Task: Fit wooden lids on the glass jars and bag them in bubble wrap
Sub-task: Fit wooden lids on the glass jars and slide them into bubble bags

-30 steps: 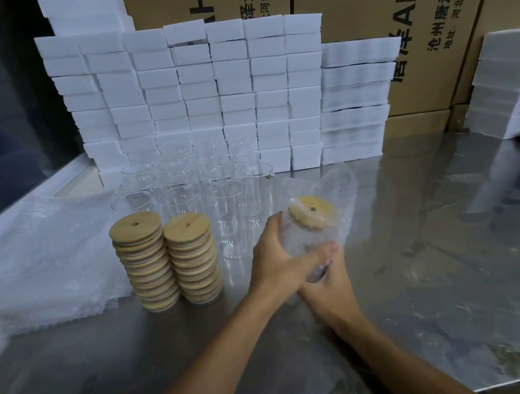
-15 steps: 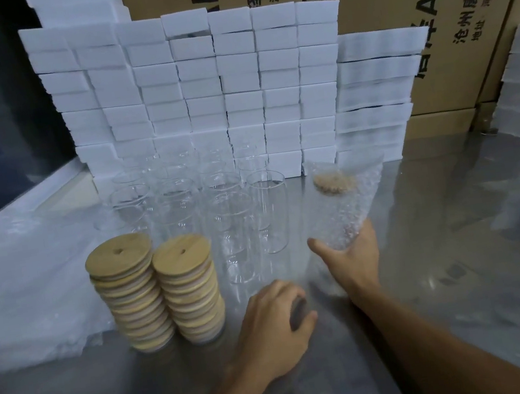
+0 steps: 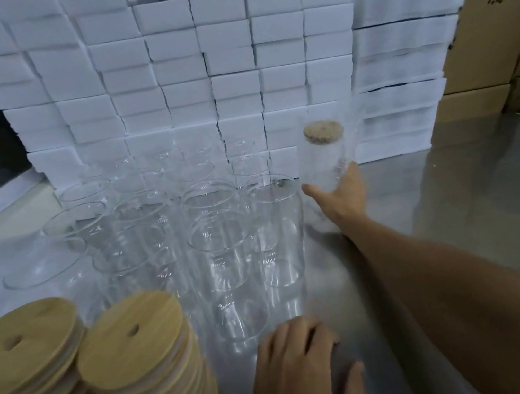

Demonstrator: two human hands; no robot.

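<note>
reaching out, right hand (image 3: pixel 341 194) grips one bagged jar (image 3: pixel 327 156) low on its side, fingers curled round bubble wrap; jar upright, far right of open jars, wooden lid (image 3: pixel 322 129) fitted. left hand (image 3: pixel 298 370) rests knuckles-up on steel worktop (image 3: pixel 453 188), fingers loosely curled, holding nothing. two stacks of wooden lids (image 3: pixel 143 376) near left. cluster of open glass jars (image 3: pixel 219 246), over a dozen, exact count unclear. white boxes (image 3: pixel 183 73) stacked behind.

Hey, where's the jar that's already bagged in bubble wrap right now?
In the head view, the bagged jar stands upright right of centre, held low by the right hand, just right of the empty glass jars and in front of the white boxes.
</note>
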